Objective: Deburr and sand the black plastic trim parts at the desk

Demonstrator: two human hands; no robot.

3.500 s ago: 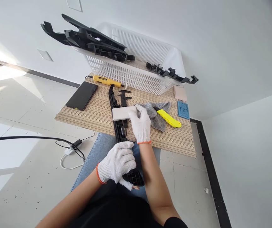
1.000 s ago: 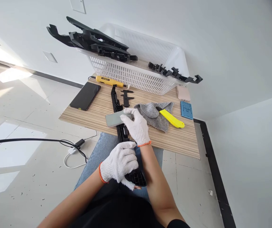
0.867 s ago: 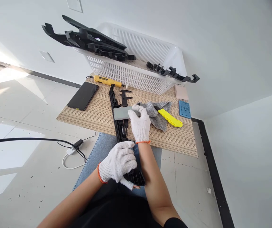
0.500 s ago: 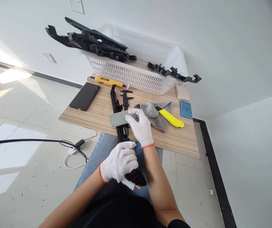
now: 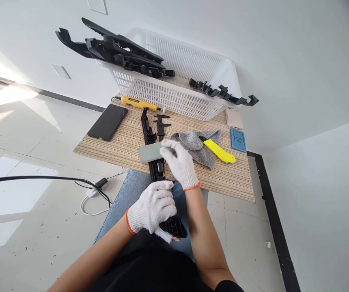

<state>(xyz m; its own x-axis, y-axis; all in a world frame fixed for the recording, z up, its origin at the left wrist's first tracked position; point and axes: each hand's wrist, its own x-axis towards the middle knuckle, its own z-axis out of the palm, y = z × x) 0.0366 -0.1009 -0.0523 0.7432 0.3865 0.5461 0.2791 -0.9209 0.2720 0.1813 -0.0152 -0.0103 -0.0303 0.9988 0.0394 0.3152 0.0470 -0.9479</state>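
My left hand (image 5: pixel 154 207), in a white knit glove with orange cuff, is closed around the lower part of a long black plastic trim piece (image 5: pixel 174 228). The piece runs from my lap up over the table edge. My right hand (image 5: pixel 179 162), gloved the same way, pinches one end of a flat grey-green rectangular block (image 5: pixel 150 153), whose exact kind I cannot make out. This block lies across the trim piece, hiding part of it; whether they touch is unclear. A black caliper (image 5: pixel 161 125) rests just beyond, partly covered by the block and hand.
Right of my hand lies a grey cloth (image 5: pixel 192 144) with a yellow utility knife (image 5: pixel 218 151) on it. A white basket (image 5: pixel 189 106) holding black plastic parts (image 5: pixel 126 52) stands behind. A phone (image 5: pixel 108 122), yellow tool (image 5: pixel 138 103) and blue case (image 5: pixel 238 140) lie around the wooden table (image 5: pixel 126 151).
My right hand and the grey-green block have shifted very slightly left. My left hand keeps its hold on the trim piece, and the whole view has moved a little.
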